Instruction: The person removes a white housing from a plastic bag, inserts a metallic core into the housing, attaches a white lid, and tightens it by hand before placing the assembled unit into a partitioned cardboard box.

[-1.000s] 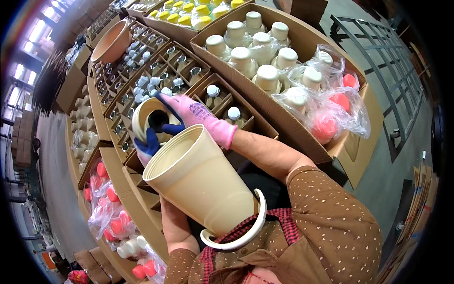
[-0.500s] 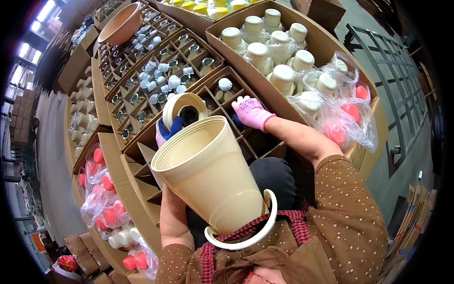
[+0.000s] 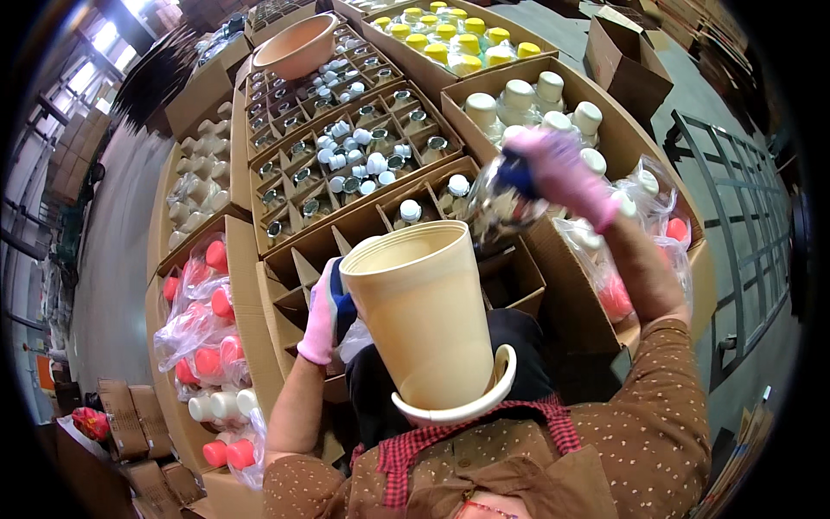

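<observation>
A large cream plastic jug (image 3: 415,329) with a curved handle rests upright, slightly tilted, against my front; its ribbed mouth faces up. My left hand (image 3: 328,311), in a pink and blue glove, is closed beside it. Its fingertips and whatever they grip are hidden behind the jug, where an edge of another cream piece (image 3: 360,246) peeks out. In my gloved right hand (image 3: 553,169), blurred by motion, is a shiny glass bottle (image 3: 501,208), neck up in the grip. It hangs over a divided carton (image 3: 320,244), where two white-capped bottles (image 3: 408,211) stand in cells.
Past the divided carton, more partitioned cartons hold silvery bottles and loose white caps (image 3: 346,151); an orange basin (image 3: 296,48) sits on them. Cream-topped flasks (image 3: 519,93) fill a carton at right. Red-topped flasks (image 3: 207,359) stand at left. A metal rack (image 3: 735,225) lies at far right.
My right hand has risen from the divided carton with a glass bottle. My left hand has shifted down beside the jug, and the cream piece it held is now mostly hidden. The view has shifted.
</observation>
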Action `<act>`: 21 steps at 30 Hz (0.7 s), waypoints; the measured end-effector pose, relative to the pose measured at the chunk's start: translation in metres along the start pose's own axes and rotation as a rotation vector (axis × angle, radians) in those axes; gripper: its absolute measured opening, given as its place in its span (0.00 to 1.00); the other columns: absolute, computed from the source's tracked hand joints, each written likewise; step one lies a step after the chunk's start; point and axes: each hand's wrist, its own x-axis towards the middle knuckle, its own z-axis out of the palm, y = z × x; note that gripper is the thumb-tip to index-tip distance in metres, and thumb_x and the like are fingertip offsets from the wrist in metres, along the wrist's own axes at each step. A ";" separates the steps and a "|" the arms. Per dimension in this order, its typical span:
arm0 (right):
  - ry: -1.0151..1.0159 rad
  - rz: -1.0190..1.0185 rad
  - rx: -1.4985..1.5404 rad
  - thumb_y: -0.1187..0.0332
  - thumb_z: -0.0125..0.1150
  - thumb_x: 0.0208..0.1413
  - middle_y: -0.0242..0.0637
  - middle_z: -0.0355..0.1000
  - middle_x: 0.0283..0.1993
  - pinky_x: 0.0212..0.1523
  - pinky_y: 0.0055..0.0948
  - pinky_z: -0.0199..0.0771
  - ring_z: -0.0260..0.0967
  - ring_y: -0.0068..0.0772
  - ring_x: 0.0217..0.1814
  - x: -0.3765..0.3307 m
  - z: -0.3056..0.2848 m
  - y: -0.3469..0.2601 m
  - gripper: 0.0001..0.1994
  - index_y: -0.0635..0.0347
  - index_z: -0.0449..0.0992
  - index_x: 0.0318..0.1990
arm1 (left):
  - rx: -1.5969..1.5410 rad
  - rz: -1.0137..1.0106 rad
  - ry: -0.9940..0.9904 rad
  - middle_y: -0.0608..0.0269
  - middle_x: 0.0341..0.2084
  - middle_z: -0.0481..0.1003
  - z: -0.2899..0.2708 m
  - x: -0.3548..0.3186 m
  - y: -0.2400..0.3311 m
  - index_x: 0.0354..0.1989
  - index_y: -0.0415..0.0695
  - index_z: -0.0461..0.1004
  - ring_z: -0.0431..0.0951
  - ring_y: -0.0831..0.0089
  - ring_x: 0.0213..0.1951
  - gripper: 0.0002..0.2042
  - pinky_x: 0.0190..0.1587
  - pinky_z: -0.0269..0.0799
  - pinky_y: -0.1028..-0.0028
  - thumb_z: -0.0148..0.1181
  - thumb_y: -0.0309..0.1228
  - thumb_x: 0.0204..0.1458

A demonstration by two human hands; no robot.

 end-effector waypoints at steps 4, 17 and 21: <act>0.374 0.209 0.430 0.67 0.65 0.54 0.37 0.76 0.28 0.33 0.27 0.72 0.74 0.25 0.30 0.031 -0.074 -0.009 0.08 0.62 0.78 0.33 | -0.023 -0.010 -0.193 0.57 0.42 0.79 0.002 0.032 -0.008 0.50 0.39 0.73 0.76 0.75 0.44 0.13 0.50 0.71 0.72 0.51 0.32 0.62; 0.362 -0.027 1.405 0.65 0.51 0.64 0.41 0.60 0.65 0.66 0.36 0.58 0.60 0.36 0.64 0.140 0.032 -0.087 0.25 0.62 0.59 0.66 | 1.072 0.469 -0.162 0.49 0.36 0.80 -0.072 0.135 0.103 0.41 0.42 0.79 0.82 0.55 0.36 0.10 0.40 0.78 0.63 0.57 0.28 0.50; 0.425 -0.036 1.202 0.63 0.49 0.65 0.43 0.67 0.55 0.63 0.33 0.60 0.64 0.38 0.58 0.078 0.048 -0.095 0.20 0.66 0.65 0.60 | 1.116 0.446 -0.261 0.50 0.27 0.78 -0.041 0.065 0.113 0.35 0.43 0.80 0.81 0.54 0.30 0.11 0.35 0.77 0.61 0.55 0.21 0.44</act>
